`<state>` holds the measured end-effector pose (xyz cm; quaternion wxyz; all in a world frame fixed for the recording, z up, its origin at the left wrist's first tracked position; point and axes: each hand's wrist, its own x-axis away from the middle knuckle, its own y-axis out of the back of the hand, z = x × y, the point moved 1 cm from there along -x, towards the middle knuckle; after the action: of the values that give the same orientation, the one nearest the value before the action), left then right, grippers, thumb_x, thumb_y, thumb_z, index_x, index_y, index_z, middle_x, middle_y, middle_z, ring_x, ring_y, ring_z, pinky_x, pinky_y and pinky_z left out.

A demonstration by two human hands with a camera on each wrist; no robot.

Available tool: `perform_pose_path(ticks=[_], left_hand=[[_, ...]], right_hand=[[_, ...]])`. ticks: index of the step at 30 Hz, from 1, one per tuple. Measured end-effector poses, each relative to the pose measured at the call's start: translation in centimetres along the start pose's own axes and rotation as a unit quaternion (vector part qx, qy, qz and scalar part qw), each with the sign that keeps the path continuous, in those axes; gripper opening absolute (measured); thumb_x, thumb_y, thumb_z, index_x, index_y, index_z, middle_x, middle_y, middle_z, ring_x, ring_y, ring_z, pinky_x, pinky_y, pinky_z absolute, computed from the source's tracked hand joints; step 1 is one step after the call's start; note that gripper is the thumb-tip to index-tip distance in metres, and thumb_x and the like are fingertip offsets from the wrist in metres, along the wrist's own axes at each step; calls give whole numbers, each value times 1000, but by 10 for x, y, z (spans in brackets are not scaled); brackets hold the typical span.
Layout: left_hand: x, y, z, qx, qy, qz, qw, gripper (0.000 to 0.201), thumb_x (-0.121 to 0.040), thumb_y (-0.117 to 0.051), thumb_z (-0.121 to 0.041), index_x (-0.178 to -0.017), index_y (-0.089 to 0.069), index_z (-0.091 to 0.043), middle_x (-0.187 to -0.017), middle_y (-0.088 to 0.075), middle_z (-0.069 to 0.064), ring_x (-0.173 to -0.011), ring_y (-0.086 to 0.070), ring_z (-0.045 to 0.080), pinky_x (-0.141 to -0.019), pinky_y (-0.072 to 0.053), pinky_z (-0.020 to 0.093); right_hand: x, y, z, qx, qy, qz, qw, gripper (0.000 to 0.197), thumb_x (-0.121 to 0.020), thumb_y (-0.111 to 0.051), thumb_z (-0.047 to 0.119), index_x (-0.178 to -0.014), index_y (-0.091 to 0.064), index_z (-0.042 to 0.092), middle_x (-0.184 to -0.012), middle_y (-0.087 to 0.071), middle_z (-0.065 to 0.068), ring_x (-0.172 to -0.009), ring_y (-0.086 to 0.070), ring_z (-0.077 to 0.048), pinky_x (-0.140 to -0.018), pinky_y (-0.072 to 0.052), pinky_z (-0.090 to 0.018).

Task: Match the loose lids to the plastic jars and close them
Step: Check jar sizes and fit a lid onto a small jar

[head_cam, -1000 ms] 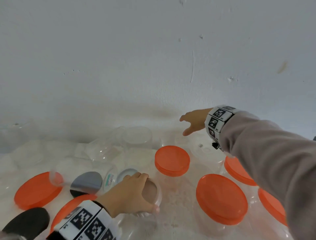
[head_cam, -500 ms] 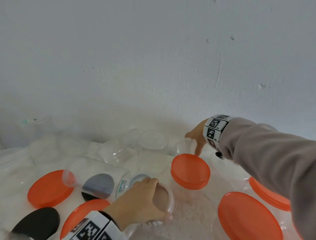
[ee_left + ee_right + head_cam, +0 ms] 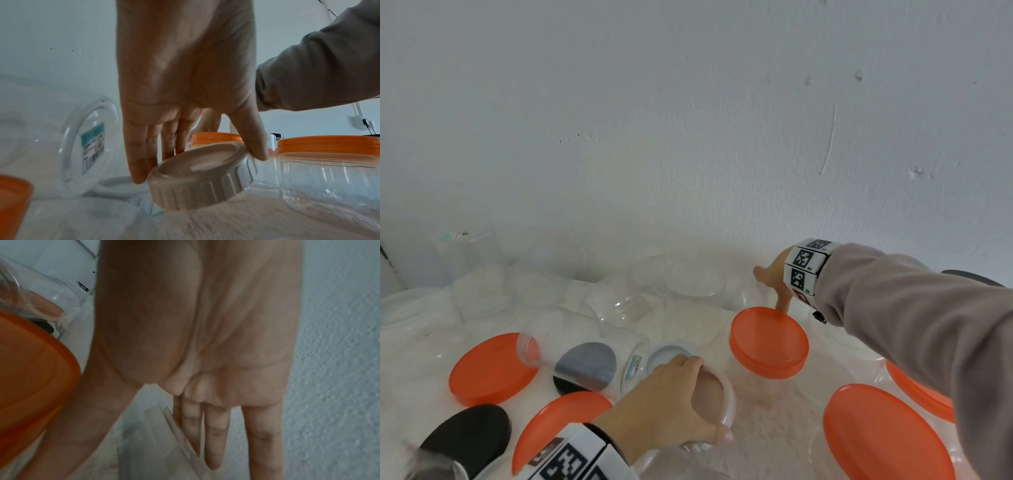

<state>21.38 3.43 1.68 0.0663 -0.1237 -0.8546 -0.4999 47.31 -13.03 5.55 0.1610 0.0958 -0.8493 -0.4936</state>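
Observation:
My left hand (image 3: 705, 397) grips a white ribbed lid (image 3: 729, 401), tilted just above the white cloth; the left wrist view shows the fingers (image 3: 139, 162) and thumb around that lid (image 3: 201, 188). My right hand (image 3: 768, 289) reaches down at the back, behind an orange-lidded jar (image 3: 768, 342). Its fingers (image 3: 213, 443) are straight and spread beside a small clear jar (image 3: 156, 443); I cannot tell whether they touch it. A clear labelled jar (image 3: 585, 342) lies on its side to the left.
Loose orange lids (image 3: 489, 368) (image 3: 558, 421) and a black lid (image 3: 469, 435) lie front left. Orange-lidded jars (image 3: 883, 435) (image 3: 917, 394) stand on the right under my right sleeve. Several clear open jars (image 3: 695, 277) crowd the back by the wall (image 3: 688, 137).
My right hand has dropped from above the back jars down behind the orange-lidded jar. The left hand still holds the white lid in about the same place.

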Motion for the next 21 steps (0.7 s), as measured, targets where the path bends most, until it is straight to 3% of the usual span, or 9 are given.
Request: perform_pose_path(ticks=[2,4,7,8,10,13,15,19,21], left_hand=[[1,1,1,-1,-3,-9,1000,104,-72,-68,-65,-152,-15,-22,-150,-26,-12,-135,-29,9,-100,-26,20],[3,2,1,5,-2,-12,1000,105,-73,-68,-65,-152,-15,-22,-150,-25,-12,-134,-29,8,-98,-24,18],[5,2,4,12,-4,-16,1000,103,-72,-68,-66,-150,-18,-23,-147,-28,-12,-130,-33,7,-94,-25,17],[5,2,5,14,-4,-18,1000,102,-72,-68,-67,-150,-19,-23,-147,-29,-12,-129,-34,7,-94,-26,17],[6,3,6,20,-5,-25,999,102,-71,-68,-68,-149,-21,-23,-145,-31,-13,-127,-35,6,-95,-28,17],[7,3,5,31,-8,-28,999,103,-70,-68,-68,-150,-20,-24,-145,-30,-14,-126,-35,5,-96,-29,18],[9,2,3,39,-13,-29,999,101,-70,-69,-67,-148,-22,-25,-140,-33,-16,-120,-35,2,-92,-28,17],[13,3,0,54,-22,-36,998,89,-69,-71,-65,-139,-32,-28,-122,-35,-21,-108,-37,-2,-76,-29,8],[15,4,-2,58,-25,-37,997,87,-69,-71,-65,-138,-34,-28,-121,-36,-21,-108,-38,-1,-78,-30,10]], right_hand=[[4,0,2,-25,-8,-20,999,59,-86,-24,69,-99,-63,27,-67,-47,8,-56,-42,-13,-45,-22,-30],[8,1,4,-49,-17,-20,998,52,-89,-28,65,-94,-61,25,-69,-50,7,-58,-44,-14,-46,-27,-30],[21,11,3,-59,-8,15,998,46,-93,-40,51,-123,-58,21,-109,-64,-3,-93,-62,-27,-74,-48,-37],[25,15,3,-65,6,37,997,49,-93,-45,45,-134,-50,19,-124,-60,-9,-106,-59,-32,-83,-48,-41],[34,27,4,-34,25,92,995,74,-90,-60,41,-149,-24,15,-143,-43,-13,-122,-50,-33,-91,-43,-43],[51,44,5,34,44,97,994,100,-79,-76,39,-150,-8,17,-141,-39,-11,-108,-53,-27,-76,-41,-36],[63,50,0,21,48,79,995,100,-78,-77,36,-149,-9,20,-136,-41,-11,-93,-50,-23,-71,-41,-34],[84,61,-9,-21,52,48,997,100,-77,-78,34,-149,-9,25,-134,-38,-9,-96,-52,-24,-69,-43,-34],[94,64,-13,-47,52,27,997,101,-75,-79,32,-147,-10,25,-131,-38,-8,-89,-50,-22,-66,-43,-33]])
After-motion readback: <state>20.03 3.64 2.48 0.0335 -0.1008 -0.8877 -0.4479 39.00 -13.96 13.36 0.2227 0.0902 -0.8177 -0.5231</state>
